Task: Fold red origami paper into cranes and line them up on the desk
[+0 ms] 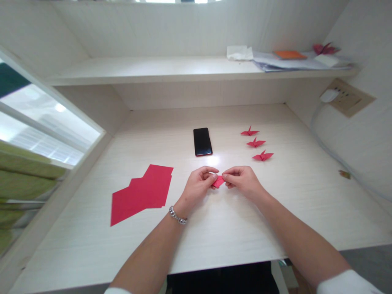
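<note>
Between my two hands is a small piece of folded red paper (218, 182), held just above the desk near its middle. My left hand (200, 183), with a silver chain bracelet (177, 216) at the wrist, pinches the paper's left side between thumb and fingers. On the other side, my right hand (241, 179) pinches the right corner. Fingers cover part of the folds. Flat red paper sheets (150, 188) lie overlapping to the left. Beyond my right hand stand three red paper cranes, the near one (262, 156), the middle one (255, 143) and the far one (250, 132).
A black phone (202, 141) lies beyond my hands. Across the back runs a shelf (147, 67) bearing papers (266, 63), an orange pad (289, 54) and a red folded paper piece (326, 49). A white cable (330, 153) hangs from the wall socket (349, 98) at right.
</note>
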Demonstrator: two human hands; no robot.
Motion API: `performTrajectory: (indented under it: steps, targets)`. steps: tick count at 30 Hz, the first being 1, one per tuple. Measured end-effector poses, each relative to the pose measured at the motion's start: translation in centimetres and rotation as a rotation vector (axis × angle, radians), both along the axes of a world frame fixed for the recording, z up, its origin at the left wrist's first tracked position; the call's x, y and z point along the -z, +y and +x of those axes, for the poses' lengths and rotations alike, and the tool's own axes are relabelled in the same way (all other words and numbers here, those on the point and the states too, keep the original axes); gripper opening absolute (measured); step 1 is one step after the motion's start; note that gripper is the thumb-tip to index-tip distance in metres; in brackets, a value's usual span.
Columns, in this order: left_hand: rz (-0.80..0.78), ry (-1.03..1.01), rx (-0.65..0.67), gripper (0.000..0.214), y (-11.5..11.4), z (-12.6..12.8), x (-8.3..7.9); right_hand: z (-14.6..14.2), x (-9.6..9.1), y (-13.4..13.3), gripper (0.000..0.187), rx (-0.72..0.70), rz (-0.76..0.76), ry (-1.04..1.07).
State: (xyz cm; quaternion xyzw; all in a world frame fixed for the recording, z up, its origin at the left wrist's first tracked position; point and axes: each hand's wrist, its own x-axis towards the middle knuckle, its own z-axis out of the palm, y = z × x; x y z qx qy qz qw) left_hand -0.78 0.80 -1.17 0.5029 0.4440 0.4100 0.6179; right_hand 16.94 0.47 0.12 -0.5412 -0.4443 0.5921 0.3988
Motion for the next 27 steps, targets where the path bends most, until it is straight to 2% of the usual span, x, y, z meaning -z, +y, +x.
performTrajectory:
  steps: [9, 17, 27]
  targets:
    - [0.03, -0.006, 0.013, 0.03, -0.3, 0.2, -0.3, 0.1, 0.6, -0.1, 0.024, -0.102, 0.068, -0.002]
    - [0.009, -0.072, 0.037, 0.031, -0.6, 0.2, -1.1, 0.2, 0.9, 0.1, 0.023, -0.05, 0.105, 0.004]
    - [-0.055, -0.101, 0.028, 0.028, -0.3, 0.1, -0.7, 0.3, 1.2, 0.1, 0.027, -0.065, 0.15, -0.038]
